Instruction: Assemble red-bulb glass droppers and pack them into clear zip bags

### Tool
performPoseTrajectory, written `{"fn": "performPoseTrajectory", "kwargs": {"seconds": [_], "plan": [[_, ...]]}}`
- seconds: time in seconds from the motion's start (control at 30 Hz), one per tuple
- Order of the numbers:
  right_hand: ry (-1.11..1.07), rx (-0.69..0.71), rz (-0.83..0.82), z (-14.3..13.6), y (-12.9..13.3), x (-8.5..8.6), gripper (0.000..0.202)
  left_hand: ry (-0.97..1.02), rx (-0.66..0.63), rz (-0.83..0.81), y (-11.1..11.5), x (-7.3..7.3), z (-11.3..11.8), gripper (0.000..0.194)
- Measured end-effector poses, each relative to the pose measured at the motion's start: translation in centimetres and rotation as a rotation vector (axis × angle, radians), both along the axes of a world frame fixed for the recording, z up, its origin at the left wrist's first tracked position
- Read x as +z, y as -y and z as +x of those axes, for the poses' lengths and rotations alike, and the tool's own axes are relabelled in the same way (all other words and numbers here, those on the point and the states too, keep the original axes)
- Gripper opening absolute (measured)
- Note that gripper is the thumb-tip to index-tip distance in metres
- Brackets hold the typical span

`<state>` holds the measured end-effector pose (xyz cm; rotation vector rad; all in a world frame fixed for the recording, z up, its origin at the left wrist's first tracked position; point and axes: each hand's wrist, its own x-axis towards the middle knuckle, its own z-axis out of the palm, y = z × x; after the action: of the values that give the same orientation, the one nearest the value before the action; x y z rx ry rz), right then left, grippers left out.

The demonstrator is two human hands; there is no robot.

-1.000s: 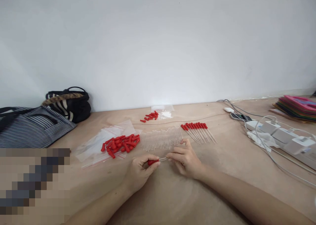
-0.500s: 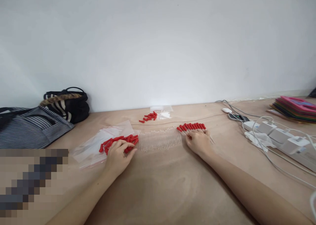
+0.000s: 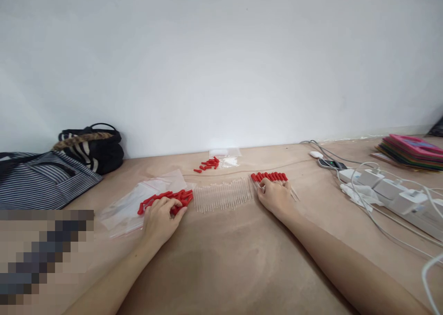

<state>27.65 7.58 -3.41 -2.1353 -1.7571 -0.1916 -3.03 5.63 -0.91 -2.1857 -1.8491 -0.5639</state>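
My left hand [image 3: 162, 218] rests over a pile of red rubber dropper bulbs [image 3: 157, 197]. Its fingers are bent, with a gap between thumb and forefinger where a bulb shows. Under the pile lie clear zip bags [image 3: 126, 207]. At the centre, thin clear dropper tubes [image 3: 223, 195] form a row side by side. To their right, my right hand [image 3: 276, 199] is closed at the left end of a row of droppers with red bulbs [image 3: 270, 176], thumb and forefinger pinching around a tube. The hand partly hides the tubes of that row.
Several loose red bulbs [image 3: 207, 163] and a small clear bag [image 3: 230, 160] lie near the wall. White chargers and cables [image 3: 384, 190] fill the right side, with pink and coloured sheets [image 3: 411, 151] behind. A striped bag [image 3: 48, 179] and black bag [image 3: 107, 151] stand left.
At the left end of the red-bulbed row, the slanted droppers now lie straighter beside the others. My right hand has shifted slightly left; my left hand has drawn back a little on the pile.
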Motion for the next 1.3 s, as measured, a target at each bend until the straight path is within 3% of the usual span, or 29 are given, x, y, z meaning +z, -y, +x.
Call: {"fn": "performPoseTrajectory", "kwargs": {"seconds": [0.27, 0.57, 0.9, 1.03, 1.13, 1.23, 1.3], "plan": [[-0.030, 0.035, 0.073, -0.6, -0.2, 0.0, 0.029, -0.135, 0.070, 0.006, 0.0, 0.1, 0.3, 0.025], [0.017, -0.037, -0.255, -2.0, -2.5, 2.0, 0.023, -0.206, 0.038, 0.119, -0.3, -0.4, 0.3, 0.027], [-0.041, 0.026, -0.359, -1.9, -2.9, 3.5, 0.025, -0.211, -0.103, 0.265, -1.5, -1.3, -0.5, 0.023], [-0.063, 0.158, -0.342, -1.3, -1.0, 4.2, 0.026, -0.069, -0.253, 0.318, -1.8, -1.1, -0.4, 0.023], [-0.069, 0.389, -0.263, -0.9, 1.3, 4.0, 0.017, 0.143, -0.415, 0.316, -0.8, -0.6, 0.6, 0.019], [-0.064, 0.733, -0.146, -0.5, 3.5, 3.4, 0.011, 0.336, -0.563, 0.088, 0.9, -0.5, 2.3, 0.011], [-0.061, 0.853, -0.121, -0.4, 4.4, 3.1, 0.009, 0.466, -0.588, -0.085, 2.0, -0.9, 3.4, 0.008]]}}
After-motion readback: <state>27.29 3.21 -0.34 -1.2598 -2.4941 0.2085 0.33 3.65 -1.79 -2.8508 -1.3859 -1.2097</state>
